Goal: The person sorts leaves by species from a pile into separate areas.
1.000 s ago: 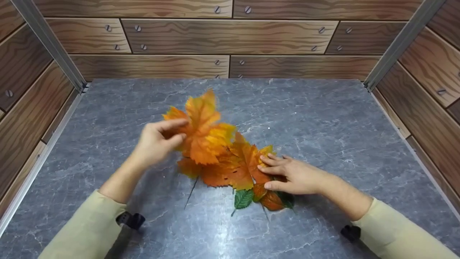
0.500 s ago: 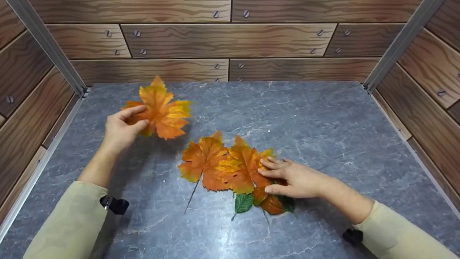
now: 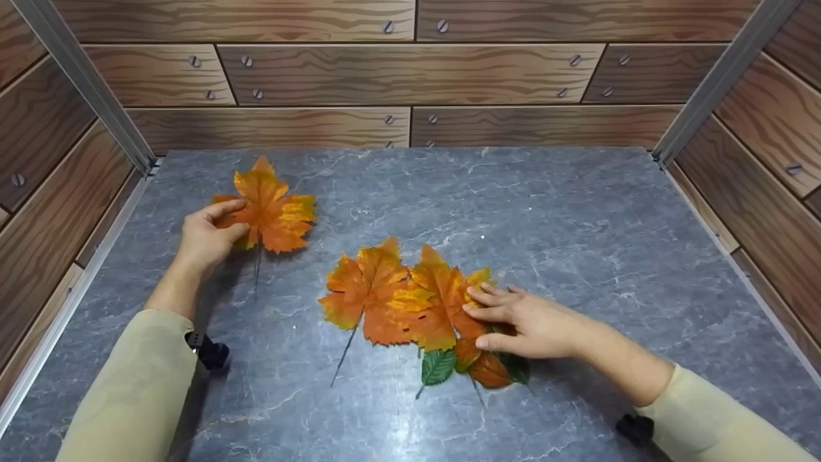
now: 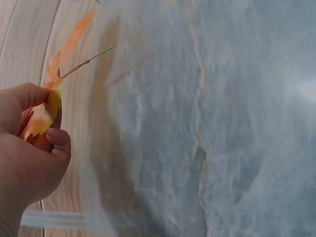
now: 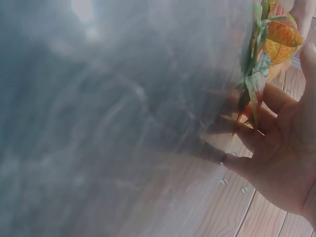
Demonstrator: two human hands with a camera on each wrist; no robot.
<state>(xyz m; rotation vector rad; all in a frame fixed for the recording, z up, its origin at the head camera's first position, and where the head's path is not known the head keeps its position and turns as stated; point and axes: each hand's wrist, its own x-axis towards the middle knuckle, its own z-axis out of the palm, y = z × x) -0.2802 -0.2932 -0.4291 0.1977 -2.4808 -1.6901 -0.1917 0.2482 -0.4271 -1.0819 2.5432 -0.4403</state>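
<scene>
Near the far left corner of the marbled grey tabletop, the left hand pinches an orange-and-yellow maple leaf between thumb and curled fingers; its tip points to the far edge and its thin stem to the near side. The left wrist view shows the stem end raised above the surface, though whether any part of the leaf touches down cannot be told. Hand and leaf sit close to the left edge, with a span of tabletop between them and the middle. There, two more maple leaves overlap, the left maple leaf with its dark stem slanting toward the near edge, the right maple leaf partly under the right hand. That hand's fingers are spread and mostly straight, resting on the cluster without gripping it. Below them show a small green leaf, a reddish-orange leaf and a dark green leaf partly hidden by the hand. From the cluster, broad stretches of tabletop run to the far edge and far right corner; nearer, the right forearm crosses the right side.
</scene>
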